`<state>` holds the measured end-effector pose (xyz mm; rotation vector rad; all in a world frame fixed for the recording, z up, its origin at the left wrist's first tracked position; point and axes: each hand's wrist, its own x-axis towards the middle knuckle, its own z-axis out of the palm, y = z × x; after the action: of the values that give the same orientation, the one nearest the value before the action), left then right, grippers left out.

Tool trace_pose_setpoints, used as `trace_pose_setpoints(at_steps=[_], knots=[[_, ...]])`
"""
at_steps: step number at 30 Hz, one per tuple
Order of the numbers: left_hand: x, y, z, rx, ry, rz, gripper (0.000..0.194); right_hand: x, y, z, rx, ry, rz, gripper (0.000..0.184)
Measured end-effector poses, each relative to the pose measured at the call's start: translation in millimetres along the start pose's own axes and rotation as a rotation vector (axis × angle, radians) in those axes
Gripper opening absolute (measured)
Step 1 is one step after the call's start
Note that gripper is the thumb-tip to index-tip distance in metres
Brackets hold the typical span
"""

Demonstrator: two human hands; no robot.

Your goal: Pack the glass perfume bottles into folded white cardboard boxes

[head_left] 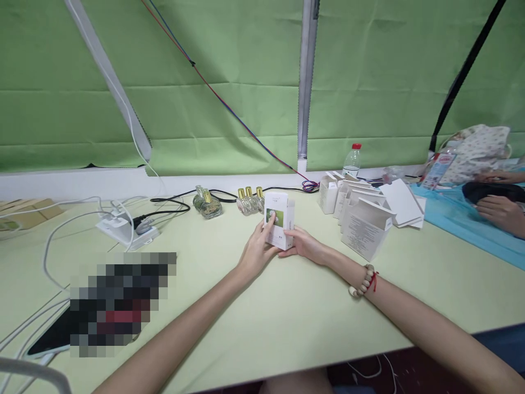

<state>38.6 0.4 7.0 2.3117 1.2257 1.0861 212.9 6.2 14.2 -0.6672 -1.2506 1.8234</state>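
Box (280, 210), one: standing nearly upright between both hands. Left hand (257, 244): holding its left side, a finger lying across the front. Right hand (305, 244): gripping its lower right. Bottles (247, 204): standing behind, leftward of the grip. Cartons (363, 230): standing rightward. Risks: hard squeezing could be denting the box; rightward swinging could be toppling cartons.

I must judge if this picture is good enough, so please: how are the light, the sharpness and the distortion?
Head view: soft, fairly even light on the table, shadows faint; head view: the box fairly clear, its smallest print unreadable; head view: coarse pixel blocks hide a patch at lower left; head view: arms seem stretched towards the lower corners, perhaps by a wide lens.
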Motion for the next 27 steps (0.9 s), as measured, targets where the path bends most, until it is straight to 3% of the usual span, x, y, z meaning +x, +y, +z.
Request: trace_pose_setpoints(at_steps=[6, 11, 16, 20, 27], knots=[[-1, -3, 0.4, -0.013, -0.037, 0.084, 0.091, -2, 1, -1, -0.071, 0.052, -0.112, 0.041], [-3, -3, -0.3, -0.153, -0.069, 0.084, 0.083, -3, -1, -2, -0.083, 0.058, -0.18, 0.046], [0, 4, -1.2, -0.302, -0.045, -0.045, 0.065, -4, 1, -2, -0.113, 0.084, -0.13, 0.052], [2, 8, -3.7, -0.39, 0.065, -0.17, 0.046, -6, 2, -2, -0.217, 0.056, -0.149, 0.045], [2, 8, -3.1, -0.335, 0.253, -0.237, 0.051, -6, -2, 0, -0.332, 0.059, -0.142, 0.044]])
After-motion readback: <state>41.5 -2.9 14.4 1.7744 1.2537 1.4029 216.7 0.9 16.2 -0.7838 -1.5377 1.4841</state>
